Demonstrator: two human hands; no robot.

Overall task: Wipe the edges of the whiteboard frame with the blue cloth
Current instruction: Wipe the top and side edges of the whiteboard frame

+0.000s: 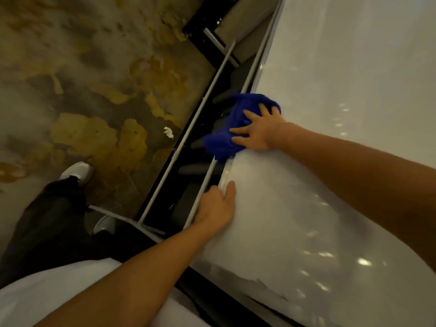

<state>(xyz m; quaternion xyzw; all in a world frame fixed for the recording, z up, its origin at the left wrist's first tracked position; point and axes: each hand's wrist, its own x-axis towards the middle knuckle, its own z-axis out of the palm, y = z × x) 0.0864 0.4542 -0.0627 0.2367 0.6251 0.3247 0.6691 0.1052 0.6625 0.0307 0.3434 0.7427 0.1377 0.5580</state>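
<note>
The whiteboard (342,90) fills the right side, its glossy surface catching light spots. Its thin grey frame edge (262,53) runs diagonally from top centre down to the lower middle. A crumpled blue cloth (233,119) lies over that edge at mid-frame. My right hand (258,132) presses flat on the cloth with fingers spread, holding it against the frame. Lower down, my left hand (215,207) rests on the same edge, fingers curled over it and thumb on the board face.
A second grey rail (200,107) of the stand runs parallel to the frame, with a dark gap between. A stained yellow-brown floor (94,90) lies at left with a white paper scrap (169,132). My shoes (79,171) and dark trousers are at lower left.
</note>
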